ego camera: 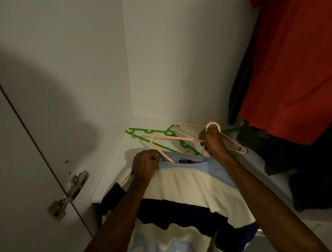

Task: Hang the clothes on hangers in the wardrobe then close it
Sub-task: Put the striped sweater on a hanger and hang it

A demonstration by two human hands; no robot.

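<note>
With red clothes (294, 64) already hung, the left hand (145, 167) grips the striped shirt's (182, 191) collar while the right hand (213, 141) clasps a peach hanger (173, 138), half inserted; hanging and closing remain.

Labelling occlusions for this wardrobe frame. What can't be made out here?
Head view only:
- Rail and hanger hooks of the red garment: cut off by the top edge.
- Lower end of the peach hanger: hidden inside the striped shirt collar.
- Collar label text: too small.
- Dark clothes on the shelf: too dim to count.
- Green hangers: overlapped, count unclear.
- Right hand fingertips: hidden behind the knuckles.
- Left hand palm: faces away.
</note>
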